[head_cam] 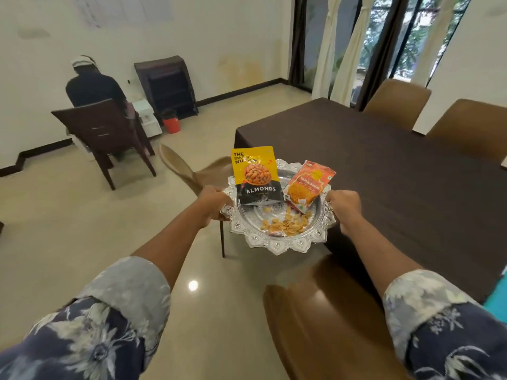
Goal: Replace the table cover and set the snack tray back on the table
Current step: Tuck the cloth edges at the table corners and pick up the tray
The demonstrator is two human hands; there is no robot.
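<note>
I held the tray (277,242) beside the covered table (397,174). My left hand (212,200) and right hand (344,204) each clutched its rim.

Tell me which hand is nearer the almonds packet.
Left. The left hand grips the tray rim just beside the almonds packet; the right hand holds the opposite rim, beyond the orange packet.

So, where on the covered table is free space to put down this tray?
The brown table cover is bare from its near-left corner to the far chairs. Both hands, left hand, right hand, hold the silver tray over that corner. Only the right edge is uncertain.
</note>
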